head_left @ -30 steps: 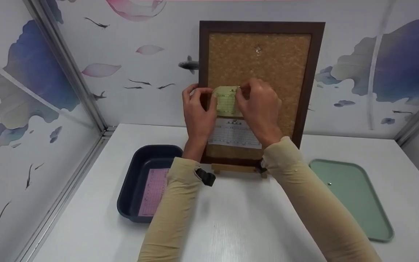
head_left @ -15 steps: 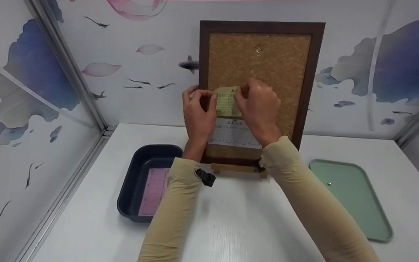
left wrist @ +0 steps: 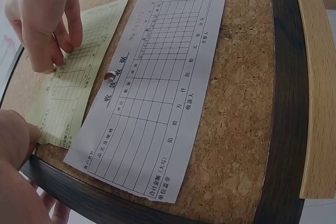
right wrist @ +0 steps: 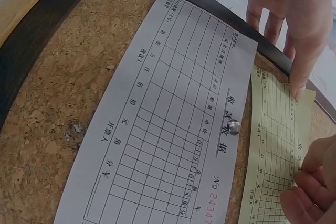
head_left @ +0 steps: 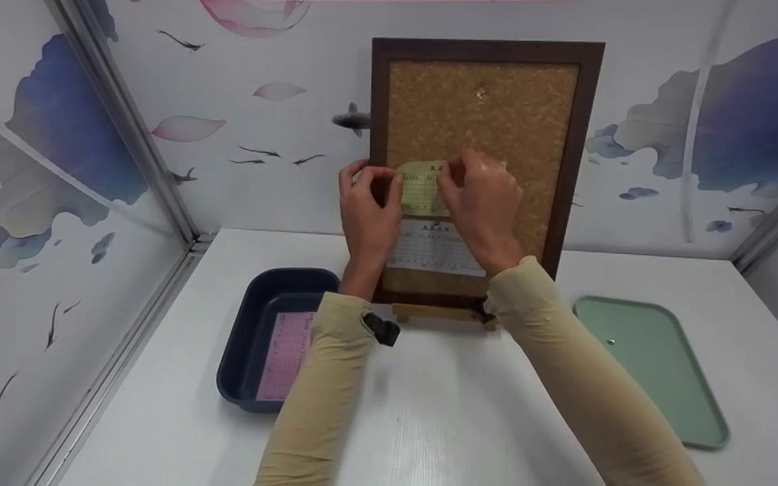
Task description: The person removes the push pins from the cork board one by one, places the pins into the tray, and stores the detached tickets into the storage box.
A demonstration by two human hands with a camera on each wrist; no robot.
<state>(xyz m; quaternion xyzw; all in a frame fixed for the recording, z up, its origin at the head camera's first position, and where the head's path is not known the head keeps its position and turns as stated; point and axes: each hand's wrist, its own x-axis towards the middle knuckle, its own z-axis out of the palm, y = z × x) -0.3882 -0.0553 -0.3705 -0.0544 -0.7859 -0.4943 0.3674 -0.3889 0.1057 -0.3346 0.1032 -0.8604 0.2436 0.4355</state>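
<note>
A cork board (head_left: 537, 135) in a dark frame stands on a wooden easel (head_left: 439, 312). A white slip (head_left: 436, 250) (left wrist: 157, 103) (right wrist: 168, 129) is pinned low on it by a metal pin (left wrist: 109, 76) (right wrist: 234, 126). Above it lies a yellow slip (head_left: 421, 189) (left wrist: 73, 82) (right wrist: 273, 150). My left hand (head_left: 375, 181) (right wrist: 296, 85) curls round the frame's left edge, and its thumb presses the yellow slip's left corner. My right hand (head_left: 453, 173) (left wrist: 48, 59) (right wrist: 307, 187) pinches at the yellow slip's top edge. What its fingertips hold is hidden.
A lone pin (head_left: 480, 92) sticks in the cork near the top. A dark blue tray (head_left: 240, 324) holding a pink slip (head_left: 284, 354) sits at the left on the white table. A green tray (head_left: 672, 385) with one small pin (head_left: 610, 341) lies at the right.
The right hand's fingers have shifted slightly at the top of the yellow slip. The left hand and both slips stay where they were.
</note>
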